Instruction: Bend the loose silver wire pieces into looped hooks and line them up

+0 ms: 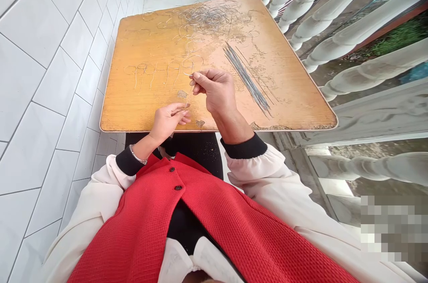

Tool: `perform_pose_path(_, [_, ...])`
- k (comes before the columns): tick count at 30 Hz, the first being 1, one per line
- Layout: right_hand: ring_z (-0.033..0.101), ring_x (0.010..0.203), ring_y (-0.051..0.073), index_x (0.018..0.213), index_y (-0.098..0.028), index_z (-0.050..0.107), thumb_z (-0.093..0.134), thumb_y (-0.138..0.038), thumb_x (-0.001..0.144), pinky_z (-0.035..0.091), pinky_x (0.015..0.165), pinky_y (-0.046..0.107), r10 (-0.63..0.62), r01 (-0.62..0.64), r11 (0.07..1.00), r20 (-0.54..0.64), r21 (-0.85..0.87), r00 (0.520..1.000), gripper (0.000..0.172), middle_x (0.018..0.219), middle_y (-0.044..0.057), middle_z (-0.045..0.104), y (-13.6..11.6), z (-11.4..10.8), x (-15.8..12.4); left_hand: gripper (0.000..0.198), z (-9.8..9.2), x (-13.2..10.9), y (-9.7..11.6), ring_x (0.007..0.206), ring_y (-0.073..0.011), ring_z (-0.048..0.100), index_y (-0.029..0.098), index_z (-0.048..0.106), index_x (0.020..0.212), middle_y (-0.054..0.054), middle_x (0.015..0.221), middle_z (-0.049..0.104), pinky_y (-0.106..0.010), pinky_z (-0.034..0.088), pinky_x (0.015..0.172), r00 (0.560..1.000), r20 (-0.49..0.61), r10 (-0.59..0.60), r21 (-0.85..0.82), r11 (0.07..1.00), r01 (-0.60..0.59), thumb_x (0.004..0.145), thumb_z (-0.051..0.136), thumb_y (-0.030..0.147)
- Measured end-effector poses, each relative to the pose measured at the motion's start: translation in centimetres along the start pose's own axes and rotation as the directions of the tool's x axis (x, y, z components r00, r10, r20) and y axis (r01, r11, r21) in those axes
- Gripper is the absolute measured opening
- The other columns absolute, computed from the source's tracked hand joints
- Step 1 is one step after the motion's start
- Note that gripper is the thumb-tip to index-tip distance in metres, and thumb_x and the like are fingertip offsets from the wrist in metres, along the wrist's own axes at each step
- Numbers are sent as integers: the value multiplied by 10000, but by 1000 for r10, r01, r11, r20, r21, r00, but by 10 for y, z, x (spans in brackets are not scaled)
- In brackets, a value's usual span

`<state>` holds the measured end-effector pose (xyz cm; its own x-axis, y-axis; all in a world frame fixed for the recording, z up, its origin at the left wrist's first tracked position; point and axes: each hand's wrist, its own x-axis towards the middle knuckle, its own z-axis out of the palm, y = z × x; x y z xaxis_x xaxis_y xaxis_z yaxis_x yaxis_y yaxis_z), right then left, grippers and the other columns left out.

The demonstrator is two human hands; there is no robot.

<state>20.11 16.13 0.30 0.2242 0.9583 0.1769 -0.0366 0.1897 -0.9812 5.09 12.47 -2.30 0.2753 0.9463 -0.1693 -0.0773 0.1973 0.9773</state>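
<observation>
In the head view my right hand (219, 91) is closed, thumb and forefinger pinching a thin wire (197, 57) that curves into a loop above the fingertips. My left hand (170, 118) is lower and to the left, near the table's front edge. Its fingers are pinched together, and a short bit of thin wire shows at their tips; whether it is part of the same piece is hard to see. Just beyond the hands, several wires bent into loops with straight tails (150, 71) lie in a row. A bundle of straight grey wires (249, 80) lies right of my right hand.
The worn wooden table (117, 104) has peeling patches. A tangled heap of looped wire (210, 14) sits at its far side. A white tiled wall (50, 73) rises on the left, and a white balustrade (351, 35) runs along the right.
</observation>
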Motion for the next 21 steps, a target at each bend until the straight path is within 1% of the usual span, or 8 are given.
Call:
perform_pose_path(7, [553, 521, 47, 720, -172, 683, 756, -316, 908, 464, 520, 179, 10, -9, 1000, -8, 13, 1000, 247, 708, -9, 668, 2, 3, -2, 107, 1, 2, -13, 573, -88, 724, 132, 681, 993, 35, 684, 732, -180, 561, 573, 1000, 2, -8, -91, 996, 8, 918, 642, 65])
perform_pose_path(10, [541, 513, 44, 729, -170, 691, 756, -302, 907, 456, 513, 176, 16, -16, 1000, -16, 8, 1000, 231, 692, -13, 660, 2, 4, -2, 139, 0, 3, -19, 616, -107, 737, 133, 676, 1064, 10, 742, 744, -212, 575, 616, 999, 39, -15, -52, 998, 17, 935, 632, 108])
perform_pose_path(12, [524, 496, 44, 725, -162, 694, 755, -275, 903, 453, 505, 179, 36, -36, 999, -6, 3, 999, 219, 665, -15, 648, 0, 3, -2, 234, -7, 5, -17, 768, -148, 776, 137, 672, 1149, -48, 900, 787, -255, 601, 723, 995, 99, -16, 30, 999, 13, 916, 683, 155])
perform_pose_path(14, [508, 479, 44, 710, -152, 691, 764, -248, 889, 447, 491, 182, 72, -72, 997, 36, -13, 997, 215, 638, -13, 641, -2, 0, 0, 379, -18, 8, -4, 1051, -205, 762, 142, 664, 1216, -120, 1154, 779, -296, 593, 893, 990, 141, 28, 138, 989, -48, 861, 776, 215])
perform_pose_path(16, [501, 469, 46, 695, -143, 685, 788, -234, 863, 441, 476, 184, 112, -108, 993, 100, -38, 989, 218, 617, -10, 637, -4, -1, 0, 402, -31, 12, 17, 1243, -218, 689, 139, 650, 1245, -150, 1319, 722, -306, 544, 1023, 986, 104, 134, 196, 969, -152, 898, 759, 310])
perform_pose_path(18, [504, 468, 51, 694, -137, 689, 809, -228, 841, 437, 468, 186, 137, -129, 990, 163, -60, 977, 210, 596, -9, 630, -6, -1, 1, 379, -40, 18, 41, 1218, -198, 695, 155, 645, 1254, -133, 1311, 725, -279, 551, 976, 978, 52, 203, 247, 946, -209, 938, 713, 354])
perform_pose_path(20, [512, 471, 57, 699, -131, 701, 809, -211, 836, 440, 471, 193, 148, -135, 988, 210, -75, 966, 192, 588, -6, 628, -6, 0, 0, 319, -42, 25, 60, 1064, -157, 738, 170, 663, 1210, -102, 1224, 756, -225, 563, 834, 973, 11, 231, 287, 931, -224, 965, 674, 374])
perform_pose_path(21, [515, 474, 59, 700, -128, 706, 805, -199, 837, 443, 477, 198, 151, -136, 988, 226, -80, 962, 183, 591, -2, 632, -6, 2, 0, 282, -41, 28, 66, 945, -132, 745, 164, 683, 1153, -86, 1119, 779, -199, 553, 755, 974, 7, 227, 311, 925, -217, 962, 680, 372])
